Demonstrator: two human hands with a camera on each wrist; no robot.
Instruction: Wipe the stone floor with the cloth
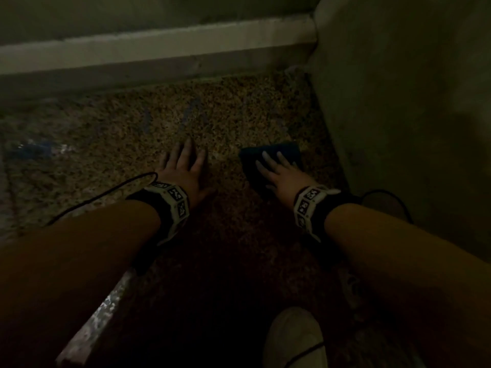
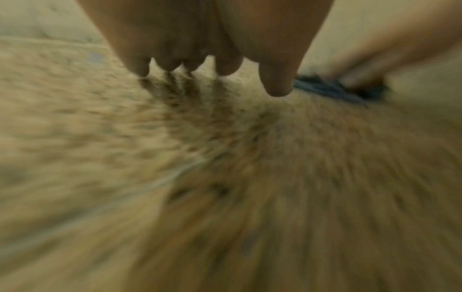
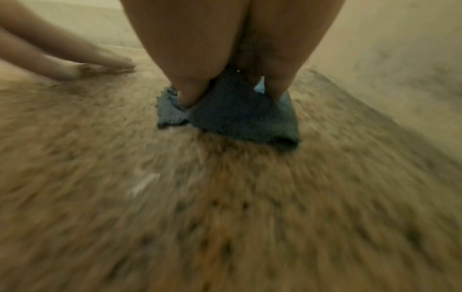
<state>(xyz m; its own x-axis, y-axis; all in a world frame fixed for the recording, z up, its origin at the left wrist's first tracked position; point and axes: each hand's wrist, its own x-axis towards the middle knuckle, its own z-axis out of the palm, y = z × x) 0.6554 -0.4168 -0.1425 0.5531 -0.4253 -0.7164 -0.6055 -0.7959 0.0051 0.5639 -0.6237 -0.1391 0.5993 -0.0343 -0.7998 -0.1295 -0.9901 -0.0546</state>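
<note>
Pressing down with straight, spread fingers, the right hand [image 1: 281, 172] lies flat on the blue cloth [image 1: 273, 155], which sits bunched on the stone floor [image 1: 212, 115] just beside the wall [image 1: 398, 102] on the right. From the right wrist view the thumb and fingers [image 3: 190, 90] bear on the cloth's top, and its folded edge juts out toward the camera. The left hand [image 1: 183, 168] rests palm down on bare floor near the cloth but apart from it, fingers spread and straight, holding nothing; in the left wrist view its fingertips [image 2: 142, 69] meet the stone.

The floor is speckled brown and tan granite, glossy enough to catch faint bluish reflections. A pale baseboard [image 1: 159, 46] runs along the far edge and meets the right-hand wall in a corner close to the cloth. A lighter stone strip [image 1: 101, 312] crosses the lower left.

Each wrist carries a band with black-and-white markers [image 1: 172, 200], and a thin black cable [image 1: 106, 192] trails from the left one. A light-coloured shoe [image 1: 292, 338] shows at the bottom edge, partly cut off.

The head view is very dark, the near floor lost in shadow. Both wrist views are smeared with blur, so the floor's grain there is hard to read.
</note>
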